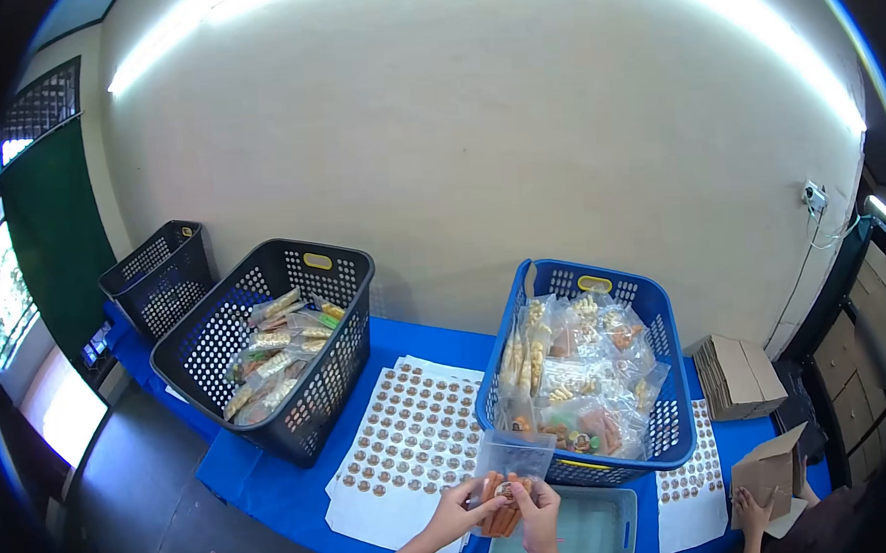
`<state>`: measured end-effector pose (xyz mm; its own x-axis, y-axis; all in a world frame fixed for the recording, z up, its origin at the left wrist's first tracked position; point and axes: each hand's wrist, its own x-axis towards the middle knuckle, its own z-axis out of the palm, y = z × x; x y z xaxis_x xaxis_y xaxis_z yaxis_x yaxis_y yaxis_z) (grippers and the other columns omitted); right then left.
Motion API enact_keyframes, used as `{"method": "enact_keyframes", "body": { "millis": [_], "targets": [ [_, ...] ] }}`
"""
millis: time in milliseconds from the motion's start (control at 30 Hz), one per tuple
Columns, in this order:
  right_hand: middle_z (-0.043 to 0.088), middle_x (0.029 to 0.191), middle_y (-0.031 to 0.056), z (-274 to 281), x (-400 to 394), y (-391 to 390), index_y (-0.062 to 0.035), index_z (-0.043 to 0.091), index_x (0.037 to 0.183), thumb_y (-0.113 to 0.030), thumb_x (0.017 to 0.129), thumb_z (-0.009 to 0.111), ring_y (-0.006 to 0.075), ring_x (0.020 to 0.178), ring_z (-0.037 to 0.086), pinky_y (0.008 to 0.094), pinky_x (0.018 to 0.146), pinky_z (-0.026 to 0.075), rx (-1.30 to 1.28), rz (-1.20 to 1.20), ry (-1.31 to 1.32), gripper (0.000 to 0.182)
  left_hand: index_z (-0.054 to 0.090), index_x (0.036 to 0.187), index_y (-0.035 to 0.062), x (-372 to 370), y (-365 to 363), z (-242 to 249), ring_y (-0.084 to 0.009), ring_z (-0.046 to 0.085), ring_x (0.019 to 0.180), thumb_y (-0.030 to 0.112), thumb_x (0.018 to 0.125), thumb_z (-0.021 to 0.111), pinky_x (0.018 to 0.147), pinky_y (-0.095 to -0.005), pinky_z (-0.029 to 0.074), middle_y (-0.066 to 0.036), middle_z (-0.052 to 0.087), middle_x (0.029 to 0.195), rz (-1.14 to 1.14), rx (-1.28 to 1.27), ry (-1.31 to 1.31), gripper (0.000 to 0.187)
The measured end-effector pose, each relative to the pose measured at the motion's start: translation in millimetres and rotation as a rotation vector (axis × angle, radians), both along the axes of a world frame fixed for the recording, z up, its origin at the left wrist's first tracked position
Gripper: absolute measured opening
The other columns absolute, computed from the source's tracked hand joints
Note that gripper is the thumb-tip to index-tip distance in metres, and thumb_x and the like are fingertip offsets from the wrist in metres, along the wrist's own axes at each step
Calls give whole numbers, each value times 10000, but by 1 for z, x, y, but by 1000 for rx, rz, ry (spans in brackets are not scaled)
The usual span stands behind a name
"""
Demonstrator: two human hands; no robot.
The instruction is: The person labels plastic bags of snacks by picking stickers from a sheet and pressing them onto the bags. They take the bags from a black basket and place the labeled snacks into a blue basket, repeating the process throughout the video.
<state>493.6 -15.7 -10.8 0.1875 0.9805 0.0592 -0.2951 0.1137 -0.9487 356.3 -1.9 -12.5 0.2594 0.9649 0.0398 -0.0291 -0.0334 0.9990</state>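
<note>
A clear plastic bag [519,455] of orange-brown sticks is held upright between my two hands, low in the middle of the view. My left hand [453,514] grips its left side, with the thumb over the front. On the right side, my right hand [541,515] pinches it, thumb near a round brown sticker on the bag. Behind it stands a blue basket [682,404] full of bagged snacks. Left of the hands lies a sheet of round stickers [421,423]. Beneath the right hand is a shallow grey-green tray [629,527].
A black basket [337,357] with snack bags stands at left, another black basket [167,276] farther back. At right are flattened cardboard [739,376], a second sticker sheet [691,524], and another person's hand [752,511] on a cardboard box [766,475]. A blue cloth [416,338] covers the table.
</note>
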Motion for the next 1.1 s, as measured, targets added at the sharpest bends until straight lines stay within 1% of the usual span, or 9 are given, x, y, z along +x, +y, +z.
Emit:
{"method": "enact_keyframes", "body": {
  "millis": [100,200,433,600,633,733,867,967,1100],
  "targets": [
    [599,799,48,7,-4,-2,26,564,886,-65,794,574,88,699,562,207,637,445,17,18,25,130,540,1061,2,-3,-5,4,-70,532,782,208,776,626,682,-208,439,-39,584,905,5,-54,-24,362],
    [591,769,38,3,-7,-3,21,564,875,-68,788,583,87,690,559,205,625,445,33,14,-5,126,554,1033,-2,-4,-7,7,-63,535,745,213,776,627,650,-206,444,-42,581,876,23,19,-27,343],
    [578,761,24,10,1,-10,4,578,808,-85,776,610,64,679,533,195,625,427,-18,6,28,100,564,1020,2,-8,-14,17,-60,540,747,247,777,624,617,-191,441,-39,593,862,-117,-158,-15,350],
    [566,798,26,24,1,-12,7,544,892,-86,770,621,73,731,536,204,660,430,34,66,2,172,566,1020,5,0,-11,24,-42,528,692,235,784,614,565,-185,427,-26,596,826,-51,-24,-87,332],
    [563,813,27,27,0,-13,8,534,913,-87,770,621,75,745,536,206,669,430,53,79,1,193,560,1025,15,-1,-9,17,-34,515,668,215,793,603,533,-185,422,-3,571,799,-37,42,-27,309],
    [568,888,43,27,-3,-17,2,499,978,-95,779,605,86,799,537,222,725,431,64,128,-64,246,555,1038,16,-3,-3,9,-32,517,671,206,797,597,539,-182,424,0,569,798,-31,50,-31,310],
    [562,920,47,19,0,-21,5,494,993,-77,788,586,100,831,534,233,749,425,52,136,-21,240,577,1001,9,-4,-10,22,-34,517,626,192,803,588,513,-174,413,-12,574,767,-12,93,40,269],
    [565,928,52,24,-1,-25,13,503,994,-62,791,573,104,840,534,237,759,420,47,139,8,228,585,989,8,-3,-13,28,-38,518,613,196,805,586,512,-178,415,-16,576,758,1,122,-1,263],
    [572,930,59,25,0,-29,24,520,990,-39,787,564,104,840,535,236,767,414,36,166,7,216,555,1047,-11,-13,-13,34,-100,553,866,196,809,579,744,-240,447,-81,600,941,-95,-14,17,316]
  ]
}}
